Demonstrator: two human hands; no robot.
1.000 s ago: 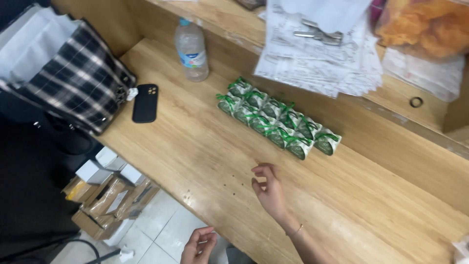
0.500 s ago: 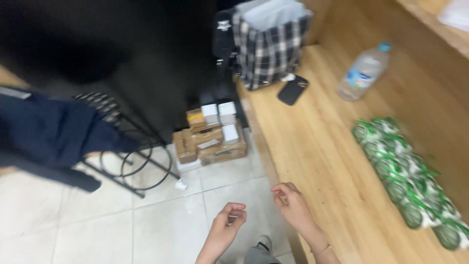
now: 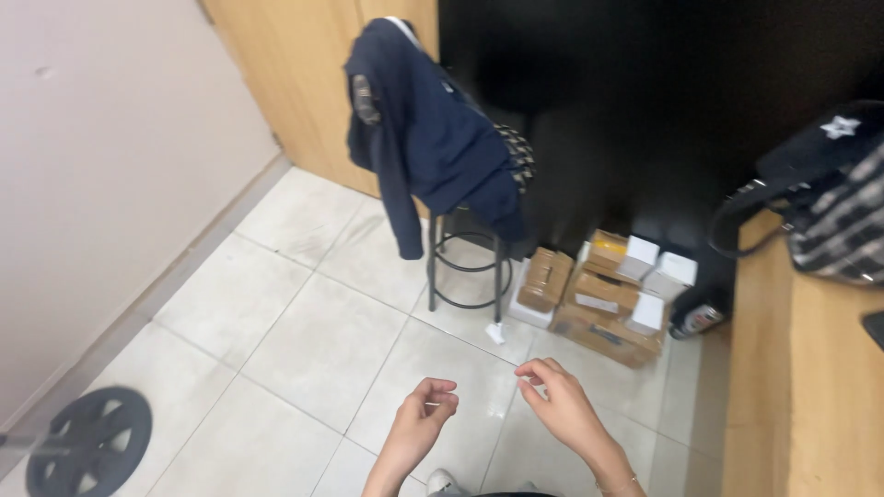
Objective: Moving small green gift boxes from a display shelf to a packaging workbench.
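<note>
Left hand [image 3: 425, 411] hangs low over the tiled floor [image 3: 295, 331], fingers curled with thumb and forefinger tips pressed together; whether anything lies in that pinch cannot be told, though a very fine thread seems to run from it. Right hand [image 3: 556, 402] hovers just beside it, apart, fingers bent and forefinger and thumb nearly closed in a like pinch. A faint pale line shows between the two hands; too thin to confirm. If thread, it would judge as near weightless, limp and easily dropped, best held at its ends between fingertip pads, kept lightly taut. Nearest things below: a stack of cardboard boxes [image 3: 599, 294] on the floor by the tabletop [image 3: 810, 387] edge, and a stool [image 3: 465, 262] with a navy jacket [image 3: 424, 129] draped over it. A plaid bag [image 3: 829, 221] sits on the tabletop, well apart.
</note>
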